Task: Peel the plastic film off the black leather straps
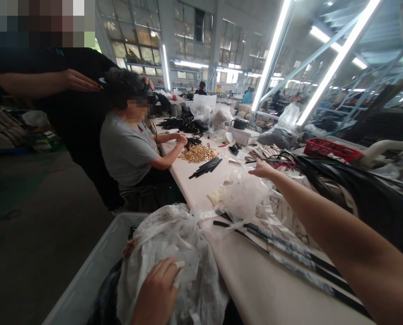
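My left hand [157,289] is low in the view, over a white plastic bag [167,221] that lines a translucent bin. Its fingers are curled together, with a cream-coloured piece [178,271] at the tips; I cannot tell whether it is held or wrapped round a finger. My right hand [261,169] reaches far across the table, its fingers closed around the end of a thin black strip [250,161]. Below that hand sits a crumpled clear plastic bag [247,194]. Long black strips [323,174] are heaped beside my right forearm.
A seated person [130,144] works beside gold metal pieces [199,154] and short black strips [206,167]. Another person [69,104] stands behind. Wrapped black strips [289,253] lie along the table [255,284]. A red basket [332,149] is at right; the bin [86,271] stands at the table's left edge.
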### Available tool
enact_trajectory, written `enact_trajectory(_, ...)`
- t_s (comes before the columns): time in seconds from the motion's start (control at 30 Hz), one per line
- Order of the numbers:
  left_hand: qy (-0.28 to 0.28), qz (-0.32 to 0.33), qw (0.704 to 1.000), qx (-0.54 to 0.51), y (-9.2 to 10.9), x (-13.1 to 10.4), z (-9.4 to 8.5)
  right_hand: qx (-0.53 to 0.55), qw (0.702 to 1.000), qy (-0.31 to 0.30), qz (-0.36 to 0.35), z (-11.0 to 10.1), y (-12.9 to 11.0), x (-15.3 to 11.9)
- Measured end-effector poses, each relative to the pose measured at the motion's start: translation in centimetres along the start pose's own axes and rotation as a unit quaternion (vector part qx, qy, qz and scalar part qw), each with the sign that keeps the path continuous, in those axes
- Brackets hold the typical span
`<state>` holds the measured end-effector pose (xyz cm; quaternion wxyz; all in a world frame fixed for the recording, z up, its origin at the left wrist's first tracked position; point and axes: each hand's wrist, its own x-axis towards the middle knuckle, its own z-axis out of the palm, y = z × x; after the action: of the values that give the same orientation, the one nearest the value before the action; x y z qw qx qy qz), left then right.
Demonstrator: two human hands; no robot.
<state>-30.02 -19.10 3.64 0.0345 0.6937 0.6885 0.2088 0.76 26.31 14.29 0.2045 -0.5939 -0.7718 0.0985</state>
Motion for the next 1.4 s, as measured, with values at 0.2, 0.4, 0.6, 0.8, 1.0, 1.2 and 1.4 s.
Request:
enact_trajectory(0.2,0.072,-0.018,0.997,0.006,-0.6,-1.2,0.2,-0.037,0.998,0.014,-0.053,-1.9,-0.8,-3.7)
enact_trajectory(0.4,0.069,-0.037,0.997,-0.026,0.9,-1.4,0.0,0.001,0.983,-0.065,-0.171,0.6,-2.9,-15.9)
enact_trajectory(0.6,0.031,-0.028,0.991,-0.128,7.5,-0.3,1.2,0.040,0.962,-0.109,-0.247,5.8,-4.0,-24.2)
enact_trajectory(0.8,-0.081,-0.120,0.909,-0.390,14.7,2.2,5.2,0.085,0.982,0.025,-0.164,4.1,-3.5,-25.2)
enact_trajectory(1.0,-0.123,-0.249,0.573,-0.771,19.3,6.5,7.2,0.229,0.955,0.099,-0.162,1.2,-2.9,-32.1)
enact_trajectory(1.2,-0.184,-0.281,0.545,-0.768,21.1,8.7,8.3,0.290,0.940,0.016,-0.180,3.1,-2.1,-41.4)
enact_trajectory(1.4,-0.153,-0.309,0.609,-0.714,22.3,8.5,11.3,0.404,0.914,0.028,0.016,5.2,-0.3,-44.9)
